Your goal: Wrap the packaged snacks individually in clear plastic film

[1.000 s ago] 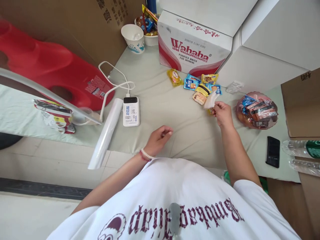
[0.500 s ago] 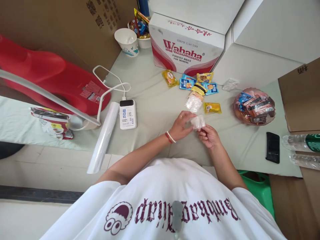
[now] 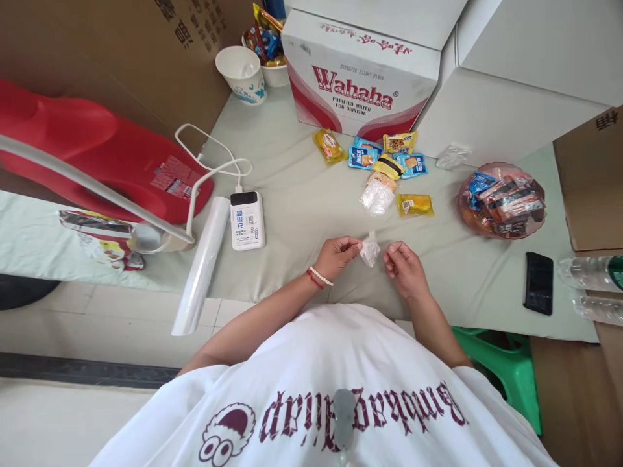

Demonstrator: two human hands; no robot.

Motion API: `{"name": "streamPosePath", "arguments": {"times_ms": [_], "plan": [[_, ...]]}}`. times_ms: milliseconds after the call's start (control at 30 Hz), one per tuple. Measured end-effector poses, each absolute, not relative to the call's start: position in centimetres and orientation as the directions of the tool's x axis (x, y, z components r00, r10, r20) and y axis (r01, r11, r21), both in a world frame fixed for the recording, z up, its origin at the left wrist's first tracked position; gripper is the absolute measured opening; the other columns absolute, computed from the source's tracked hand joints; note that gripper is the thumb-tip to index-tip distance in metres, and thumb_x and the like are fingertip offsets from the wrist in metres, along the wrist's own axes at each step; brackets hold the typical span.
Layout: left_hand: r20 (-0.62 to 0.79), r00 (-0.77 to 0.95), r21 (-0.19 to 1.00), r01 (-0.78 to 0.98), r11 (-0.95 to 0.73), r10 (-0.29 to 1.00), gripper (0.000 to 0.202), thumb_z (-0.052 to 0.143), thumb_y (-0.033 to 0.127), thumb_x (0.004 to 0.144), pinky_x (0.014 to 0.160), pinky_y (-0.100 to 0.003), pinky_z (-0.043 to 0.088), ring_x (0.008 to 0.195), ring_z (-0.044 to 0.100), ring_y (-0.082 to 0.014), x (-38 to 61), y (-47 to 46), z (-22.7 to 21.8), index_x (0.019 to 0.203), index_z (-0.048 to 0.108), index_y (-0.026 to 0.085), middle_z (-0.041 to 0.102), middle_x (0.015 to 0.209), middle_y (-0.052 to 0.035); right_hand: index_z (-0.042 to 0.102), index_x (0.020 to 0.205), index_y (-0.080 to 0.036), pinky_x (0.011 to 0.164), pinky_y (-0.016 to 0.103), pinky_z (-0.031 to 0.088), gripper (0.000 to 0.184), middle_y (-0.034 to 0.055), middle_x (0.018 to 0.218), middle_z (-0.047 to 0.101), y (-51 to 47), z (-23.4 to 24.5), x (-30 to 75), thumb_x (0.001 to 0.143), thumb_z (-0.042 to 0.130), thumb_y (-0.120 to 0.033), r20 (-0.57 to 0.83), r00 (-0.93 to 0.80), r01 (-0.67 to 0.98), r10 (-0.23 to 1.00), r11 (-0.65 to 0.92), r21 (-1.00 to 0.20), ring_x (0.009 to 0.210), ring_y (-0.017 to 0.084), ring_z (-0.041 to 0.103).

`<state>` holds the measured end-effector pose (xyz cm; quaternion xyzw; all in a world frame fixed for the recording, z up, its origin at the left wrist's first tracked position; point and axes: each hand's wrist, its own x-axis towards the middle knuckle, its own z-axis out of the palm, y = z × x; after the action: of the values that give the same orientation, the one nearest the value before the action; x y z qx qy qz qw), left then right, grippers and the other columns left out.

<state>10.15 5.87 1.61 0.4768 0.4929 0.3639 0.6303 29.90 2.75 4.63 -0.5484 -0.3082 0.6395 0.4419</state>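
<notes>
My left hand (image 3: 337, 254) is closed in a pinch on a small clear plastic bag (image 3: 370, 250), held just above the grey-green cloth of the table (image 3: 302, 188). My right hand (image 3: 403, 267) is also pinched shut, a short gap to the right of the bag; I cannot tell whether it holds an edge of the film. Beyond the hands lie a pile of clear bags (image 3: 376, 196), a yellow snack packet (image 3: 415, 205) and several small snack packets (image 3: 384, 159).
A Wahaha carton (image 3: 360, 78) stands at the back, with a paper cup (image 3: 241, 72) to its left. A pink bowl of snacks (image 3: 501, 201) and a black phone (image 3: 538, 283) lie right. A power bank (image 3: 247, 219) and film roll (image 3: 202, 263) lie left.
My right hand came back from the snack packets with a clear bag and met my left hand. The hands have since parted, and the bag stays with the left.
</notes>
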Motion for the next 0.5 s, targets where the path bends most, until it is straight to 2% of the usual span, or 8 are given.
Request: {"name": "streamPosePath", "arguments": {"times_ms": [67, 133, 233, 367, 433, 500], "plan": [[-0.273, 0.262, 0.961, 0.024, 0.277, 0.925, 0.042, 0.070, 0.056, 0.083, 0.061, -0.026, 0.039, 0.062, 0.050, -0.0119, 10.3, 5.7, 1.8, 0.088, 0.075, 0.015, 0.059, 0.063, 0.0023, 0.066, 0.088, -0.025, 0.060, 0.023, 0.047, 0.029, -0.0010, 0.084, 0.064, 2.2, 4.2, 28.6, 0.079, 0.082, -0.047, -0.282, 0.029, -0.069, 0.959, -0.280, -0.958, 0.069, 0.012, 0.052], [-0.233, 0.287, 0.972, 0.037, 0.233, 0.929, 0.040, 0.068, 0.055, 0.085, 0.065, -0.026, 0.041, 0.066, 0.051, -0.0123, 10.5, 5.5, 1.8, 0.085, 0.074, 0.015, 0.062, 0.068, 0.0016, 0.069, 0.090, -0.026, 0.072, 0.027, 0.049, 0.024, -0.0005, 0.088, 0.067, 1.8, 3.9, 27.5, 0.081, 0.080, -0.044, -0.234, 0.019, 0.011, 0.972, -0.234, -0.972, 0.077, 0.014, 0.056], [-0.197, 0.283, 0.980, 0.027, 0.197, 0.939, 0.040, 0.065, 0.056, 0.087, 0.068, -0.026, 0.043, 0.069, 0.052, -0.0128, 10.5, 5.4, 1.5, 0.080, 0.067, 0.017, 0.063, 0.072, 0.0008, 0.067, 0.084, -0.026, 0.066, 0.028, 0.046, 0.022, -0.0017, 0.078, 0.062, 1.9, 3.5, 27.0, 0.080, 0.078, -0.045, -0.278, 0.061, -0.033, 0.959, -0.277, -0.960, 0.068, 0.014, 0.052], [-0.279, 0.227, 0.953, -0.055, 0.298, 0.933, 0.043, 0.066, 0.061, 0.086, 0.057, -0.025, 0.034, 0.058, 0.041, -0.0102, 10.0, 5.5, 1.1, 0.077, 0.061, 0.019, 0.055, 0.065, 0.0037, 0.064, 0.083, -0.026, 0.060, 0.027, 0.042, 0.026, -0.0029, 0.075, 0.056, 2.0, 3.3, 28.3, 0.078, 0.077, -0.048, -0.320, 0.109, -0.121, 0.941, -0.307, -0.944, 0.062, 0.013, 0.046], [-0.289, 0.221, 0.944, -0.096, 0.316, 0.932, 0.044, 0.068, 0.061, 0.084, 0.056, -0.025, 0.032, 0.057, 0.039, -0.0095, 9.8, 5.5, 1.3, 0.076, 0.062, 0.018, 0.056, 0.065, 0.0034, 0.065, 0.086, -0.026, 0.065, 0.028, 0.044, 0.025, -0.0023, 0.079, 0.059, 1.9, 3.4, 28.7, 0.080, 0.077, -0.047, -0.276, 0.107, -0.056, 0.955, -0.271, -0.961, 0.067, 0.013, 0.049], [-0.274, 0.247, 0.942, -0.125, 0.311, 0.929, 0.046, 0.071, 0.062, 0.082, 0.057, -0.025, 0.034, 0.059, 0.041, -0.0095, 9.8, 5.5, 1.5, 0.077, 0.063, 0.018, 0.060, 0.068, 0.0022, 0.068, 0.092, -0.027, 0.074, 0.029, 0.047, 0.024, -0.0002, 0.089, 0.064, 1.8, 3.6, 28.6, 0.081, 0.079, -0.046, -0.206, 0.050, 0.076, 0.977, -0.209, -0.975, 0.078, 0.015, 0.055]]}}
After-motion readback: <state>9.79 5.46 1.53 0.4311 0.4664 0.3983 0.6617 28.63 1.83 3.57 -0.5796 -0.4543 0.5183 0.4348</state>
